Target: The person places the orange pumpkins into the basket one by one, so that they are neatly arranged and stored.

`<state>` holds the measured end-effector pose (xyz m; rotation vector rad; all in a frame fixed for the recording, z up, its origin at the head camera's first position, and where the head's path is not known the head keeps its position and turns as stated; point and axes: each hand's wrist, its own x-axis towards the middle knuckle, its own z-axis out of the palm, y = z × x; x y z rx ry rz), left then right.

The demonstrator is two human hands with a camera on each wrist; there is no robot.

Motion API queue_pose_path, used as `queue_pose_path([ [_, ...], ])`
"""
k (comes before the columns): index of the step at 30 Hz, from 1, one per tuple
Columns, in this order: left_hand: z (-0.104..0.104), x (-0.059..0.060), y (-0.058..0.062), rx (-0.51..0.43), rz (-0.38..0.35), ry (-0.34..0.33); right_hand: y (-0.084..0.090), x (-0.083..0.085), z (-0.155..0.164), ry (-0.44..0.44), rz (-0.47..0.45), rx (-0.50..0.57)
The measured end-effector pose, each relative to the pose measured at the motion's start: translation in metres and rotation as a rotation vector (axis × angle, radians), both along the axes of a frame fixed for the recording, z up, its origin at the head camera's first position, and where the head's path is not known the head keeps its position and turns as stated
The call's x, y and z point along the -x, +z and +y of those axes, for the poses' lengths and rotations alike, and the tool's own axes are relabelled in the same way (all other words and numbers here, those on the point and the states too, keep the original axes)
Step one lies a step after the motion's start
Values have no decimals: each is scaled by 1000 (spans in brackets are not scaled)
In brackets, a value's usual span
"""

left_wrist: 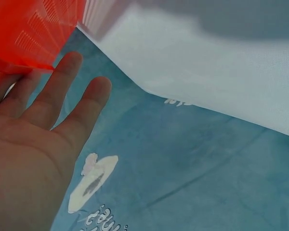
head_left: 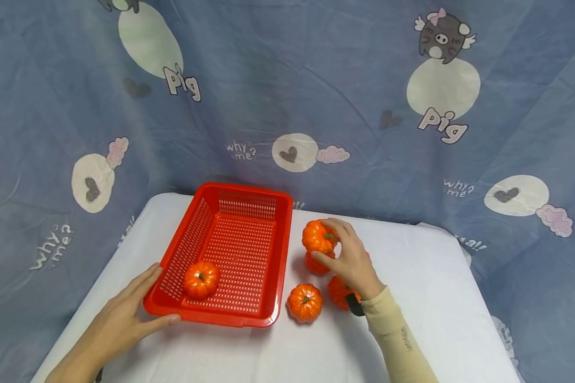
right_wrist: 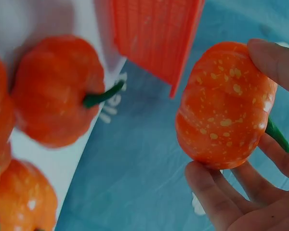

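My right hand (head_left: 354,263) grips a small orange toy pumpkin (head_left: 318,236) between thumb and fingers, to the right of the red basket (head_left: 284,266). In the right wrist view this pumpkin (right_wrist: 226,106) shows yellow speckles and a green stem, and it is raised off the table. My left hand (head_left: 120,316) lies along the basket's near left corner, fingers straight along the side and thumb by the front rim. Inside the basket, near that corner, sits another pumpkin (head_left: 201,279).
Several more pumpkins lie on the white table (head_left: 426,303) right of the basket: one pumpkin (head_left: 304,303) in front, another pumpkin (head_left: 337,291) partly behind my right wrist, and one pumpkin (head_left: 318,265) below the held one. A blue printed cloth (head_left: 364,175) hangs behind.
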<state>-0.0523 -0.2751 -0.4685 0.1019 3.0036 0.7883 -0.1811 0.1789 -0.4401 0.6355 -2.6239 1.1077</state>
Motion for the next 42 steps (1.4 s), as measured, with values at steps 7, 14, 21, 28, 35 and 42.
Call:
queue_pose_path([
  [7,0,0,1,3,1,-3,2,-3,-20,73,-14,3],
  [14,0,0,1,5,2,2,7,-5,-45,132,-17,-32],
  [21,1,-1,0,8,-17,14,7,-4,-71,196,-24,-59],
  [28,0,0,1,12,-1,7,7,-1,-94,258,-84,-109],
  [35,0,3,2,17,-31,16,6,4,-113,276,-109,-200],
  [42,-1,2,1,4,4,4,-5,-3,-129,325,-139,-339],
])
